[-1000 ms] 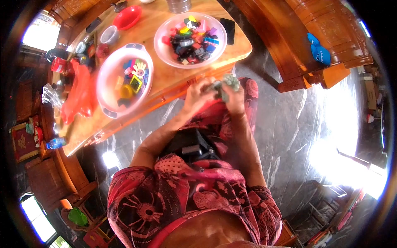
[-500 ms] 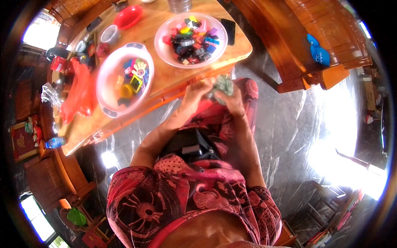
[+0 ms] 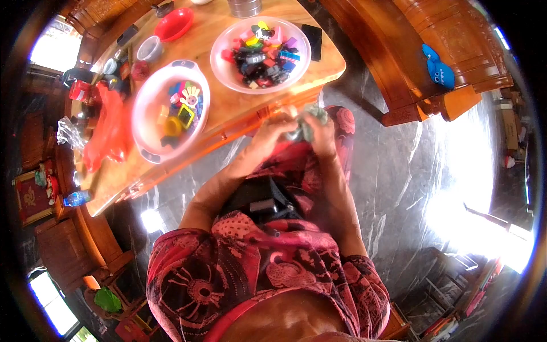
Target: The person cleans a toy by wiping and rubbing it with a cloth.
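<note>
Close together over my lap, just off the table's front edge, both my hands are closed on a crumpled grey-green cloth [image 3: 312, 117]. My left hand [image 3: 277, 126] grips its left side, and my right hand [image 3: 322, 135] is wrapped round its right side. Whether something small sits inside the folds is hidden. Beyond my hands stands a round, pale pink bowl [image 3: 224, 71] heaped with colourful toy pieces [image 3: 263, 61]. To its left is an oval white basin [image 3: 149, 122] with a few toys, among them a yellow frame [image 3: 186, 116] and a hand-shaped piece [image 3: 190, 96].
The wooden table [image 3: 228, 108] also bears a red bowl [image 3: 175, 24], a clear cup [image 3: 150, 49], a red plastic bag [image 3: 106, 131], a metal tin [image 3: 245, 7] and a dark phone-like slab [image 3: 311, 41]. A wooden bench [image 3: 393, 85] holding a blue toy [image 3: 440, 73] stands right.
My hands have shifted slightly and turned the cloth between them, so less of it shows. The bowl and basin stay in place, with the view moved a little.
</note>
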### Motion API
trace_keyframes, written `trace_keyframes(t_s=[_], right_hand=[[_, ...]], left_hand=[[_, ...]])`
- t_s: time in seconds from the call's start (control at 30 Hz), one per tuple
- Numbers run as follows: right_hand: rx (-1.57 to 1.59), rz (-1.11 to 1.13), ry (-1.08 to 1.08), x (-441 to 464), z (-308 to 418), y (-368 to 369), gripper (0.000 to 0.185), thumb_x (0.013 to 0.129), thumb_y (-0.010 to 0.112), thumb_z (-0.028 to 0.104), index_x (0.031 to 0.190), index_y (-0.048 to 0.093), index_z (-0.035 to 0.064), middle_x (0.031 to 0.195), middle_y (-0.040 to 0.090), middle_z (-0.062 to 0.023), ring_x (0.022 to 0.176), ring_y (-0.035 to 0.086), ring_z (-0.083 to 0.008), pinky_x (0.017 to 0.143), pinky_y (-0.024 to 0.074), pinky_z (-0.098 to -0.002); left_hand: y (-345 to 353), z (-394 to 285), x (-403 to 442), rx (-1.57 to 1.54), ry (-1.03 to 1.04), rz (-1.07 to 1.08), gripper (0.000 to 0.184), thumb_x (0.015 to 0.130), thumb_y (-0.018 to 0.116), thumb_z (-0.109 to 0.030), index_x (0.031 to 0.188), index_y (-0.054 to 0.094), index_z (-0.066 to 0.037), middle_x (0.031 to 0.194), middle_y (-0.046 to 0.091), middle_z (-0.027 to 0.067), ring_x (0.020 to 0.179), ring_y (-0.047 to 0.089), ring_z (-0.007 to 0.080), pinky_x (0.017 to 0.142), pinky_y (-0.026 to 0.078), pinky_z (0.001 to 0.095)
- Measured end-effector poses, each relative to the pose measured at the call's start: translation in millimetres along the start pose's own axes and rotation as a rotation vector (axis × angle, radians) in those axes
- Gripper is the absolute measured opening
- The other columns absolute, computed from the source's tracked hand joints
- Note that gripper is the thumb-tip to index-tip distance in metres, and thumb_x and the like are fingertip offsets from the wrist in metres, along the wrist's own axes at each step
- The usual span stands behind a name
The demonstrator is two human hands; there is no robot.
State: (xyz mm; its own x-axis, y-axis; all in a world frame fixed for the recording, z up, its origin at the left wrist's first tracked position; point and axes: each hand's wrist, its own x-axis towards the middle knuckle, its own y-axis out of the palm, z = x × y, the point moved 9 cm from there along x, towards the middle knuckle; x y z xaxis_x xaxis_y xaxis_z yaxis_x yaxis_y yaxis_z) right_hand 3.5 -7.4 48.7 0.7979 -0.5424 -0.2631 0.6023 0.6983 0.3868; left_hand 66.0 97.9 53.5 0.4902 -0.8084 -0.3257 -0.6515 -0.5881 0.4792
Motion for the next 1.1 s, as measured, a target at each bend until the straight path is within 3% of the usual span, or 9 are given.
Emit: trace_keyframes(t_s=[0.1, 0.2, 0.4, 0.57, 0.6, 0.73, 0.83, 0.93, 1.1], right_hand=[[0.098, 0.033, -0.066, -1, 5, 4, 0.024, 0.081, 0.061, 0.01, 0.101, 0.059, -0.0011, 0.094, 0.065, -0.0096, 0.082, 0.062, -0.0164, 0.074, 0.0494, -0.0275], [-0.013, 0.124, -0.4, -12, 33, 14, 0.024, 0.083, 0.058, 0.013, 0.102, 0.058, -0.0017, 0.095, 0.064, -0.0112, 0.083, 0.062, -0.0189, 0.075, 0.0499, -0.0307], [0.398, 0.136, -0.112, -8, 12, 17, 0.028, 0.084, 0.055, 0.013, 0.108, 0.057, -0.0011, 0.103, 0.061, -0.0105, 0.087, 0.06, -0.0175, 0.076, 0.0489, -0.0305], [-0.247, 0.39, -0.135, -19, 1, 41, 0.045, 0.08, 0.065, 0.013, 0.12, 0.047, 0.004, 0.1, 0.056, -0.0018, 0.085, 0.054, -0.01, 0.074, 0.0455, -0.0254], [-0.308, 0.377, -0.27, -16, 5, 43, 0.051, 0.078, 0.068, 0.013, 0.122, 0.043, 0.0043, 0.094, 0.055, 0.0009, 0.083, 0.053, -0.0081, 0.073, 0.0452, -0.0242], [-0.271, 0.339, -0.217, -14, 1, 39, 0.047, 0.079, 0.067, 0.01, 0.12, 0.045, 0.0041, 0.096, 0.056, 0.0004, 0.084, 0.053, -0.0076, 0.074, 0.0454, -0.0233], [-0.076, 0.231, -0.163, -7, -4, 24, 0.04, 0.079, 0.065, 0.007, 0.116, 0.049, 0.0037, 0.096, 0.058, 0.0003, 0.085, 0.054, -0.0078, 0.075, 0.0456, -0.0229], [-0.098, 0.039, -0.205, -3, 1, 6, 0.023, 0.081, 0.062, 0.003, 0.103, 0.06, 0.0018, 0.09, 0.062, 0.0008, 0.08, 0.056, -0.0067, 0.073, 0.0458, -0.0212], [-0.119, -0.039, -0.2, -1, 8, 4, 0.017, 0.082, 0.061, 0.004, 0.098, 0.063, 0.0025, 0.087, 0.063, 0.0003, 0.075, 0.056, -0.0058, 0.066, 0.045, -0.0202]], left_hand=[[-1, 4, 3, -0.078, 0.018, 0.053, 0.014, 0.078, 0.064, -0.023, 0.081, 0.061, -0.01, 0.068, 0.056, -0.0035, 0.056, 0.05, 0.0055, 0.047, 0.037, 0.0186], [0, -2, 2, -0.273, 0.012, 0.104, 0.013, 0.076, 0.065, -0.018, 0.083, 0.06, -0.008, 0.076, 0.058, 0.001, 0.065, 0.054, 0.0098, 0.055, 0.043, 0.022], [-6, -1, -3, -0.322, -0.004, 0.009, 0.024, 0.075, 0.067, -0.015, 0.095, 0.062, -0.004, 0.089, 0.063, 0.0052, 0.077, 0.059, 0.0137, 0.064, 0.05, 0.0268], [-33, 27, 9, -0.253, 0.033, -0.119, 0.028, 0.076, 0.069, -0.017, 0.1, 0.063, -0.003, 0.086, 0.064, 0.0051, 0.074, 0.061, 0.0134, 0.065, 0.051, 0.0275], [-37, 27, 9, -0.217, 0.043, -0.169, 0.027, 0.078, 0.068, -0.018, 0.1, 0.063, -0.003, 0.085, 0.064, 0.005, 0.072, 0.061, 0.0124, 0.062, 0.051, 0.0264], [-38, 22, 9, -0.058, 0.016, -0.182, 0.025, 0.083, 0.062, -0.02, 0.101, 0.063, -0.002, 0.083, 0.064, 0.0047, 0.064, 0.059, 0.0099, 0.052, 0.049, 0.0225], [-20, 10, 10, -0.047, 0.073, -0.156, 0.021, 0.087, 0.058, -0.028, 0.086, 0.061, -0.007, 0.07, 0.058, -0.0018, 0.056, 0.052, 0.0055, 0.051, 0.044, 0.0207], [-12, 11, 8, 0.002, 0.024, -0.073, 0.019, 0.086, 0.058, -0.027, 0.084, 0.061, -0.008, 0.071, 0.058, -0.0033, 0.058, 0.051, 0.0044, 0.053, 0.042, 0.0188], [-13, 10, 8, 0.082, 0.021, -0.047, 0.013, 0.085, 0.058, -0.024, 0.085, 0.061, -0.011, 0.072, 0.057, -0.0043, 0.06, 0.052, 0.0054, 0.053, 0.043, 0.0193]])
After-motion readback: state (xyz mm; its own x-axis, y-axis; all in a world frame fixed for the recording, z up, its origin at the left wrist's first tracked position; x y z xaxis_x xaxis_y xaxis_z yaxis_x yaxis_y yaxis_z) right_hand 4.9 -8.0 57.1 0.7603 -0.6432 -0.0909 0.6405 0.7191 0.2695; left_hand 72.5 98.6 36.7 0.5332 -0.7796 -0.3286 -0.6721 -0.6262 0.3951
